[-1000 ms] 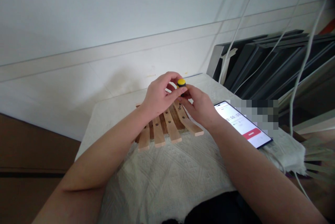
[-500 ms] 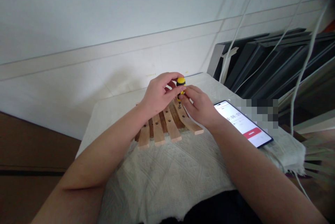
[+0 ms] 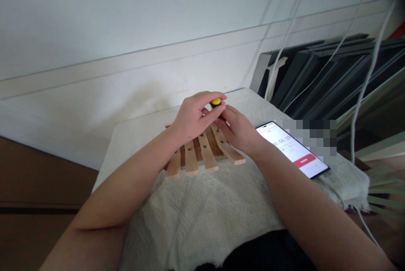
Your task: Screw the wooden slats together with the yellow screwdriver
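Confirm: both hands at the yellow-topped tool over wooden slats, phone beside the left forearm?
Wrong side: the head view shows the phone beside the right forearm. Left hand and right hand are at the yellow-topped tool over the wooden slats.

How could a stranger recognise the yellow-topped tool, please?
Find the cloth-covered table by the white wall. On it are pale wooden slats, below the left hand and right hand. Where the hands meet is the tool: its bright yellow top sets it apart from the slats.

The left hand [image 3: 193, 117] and right hand [image 3: 239, 131] are bare, the clothing [image 3: 268, 252] black.
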